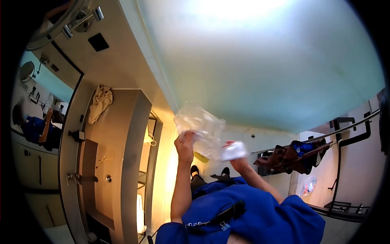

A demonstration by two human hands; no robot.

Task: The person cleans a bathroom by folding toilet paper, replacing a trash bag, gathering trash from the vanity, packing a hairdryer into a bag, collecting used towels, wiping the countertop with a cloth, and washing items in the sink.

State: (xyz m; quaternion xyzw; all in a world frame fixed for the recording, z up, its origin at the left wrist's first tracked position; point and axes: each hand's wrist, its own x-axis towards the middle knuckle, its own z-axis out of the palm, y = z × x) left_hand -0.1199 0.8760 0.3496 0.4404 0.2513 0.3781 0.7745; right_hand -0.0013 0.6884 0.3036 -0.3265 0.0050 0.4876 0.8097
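Note:
My left hand (185,147) is closed around the edge of a clear plastic bag (202,126), which spreads out upward and to the right of the fingers. My right hand (239,162) grips a small white packet (233,151), blurred by motion, close to the bag's right side. Some red shows at the packet's top edge, but its kind cannot be made out. Both hands are raised in front of my blue top (248,211), above the floor. Something yellow-green (200,157) shows just below the bag.
At left is a washbasin counter (132,162) with a tap (75,179) and a crumpled beige cloth (101,103). A frosted glass panel (260,73) stands ahead. To the right hangs a brown bag (296,156) with blue contents, near a metal rail (353,128).

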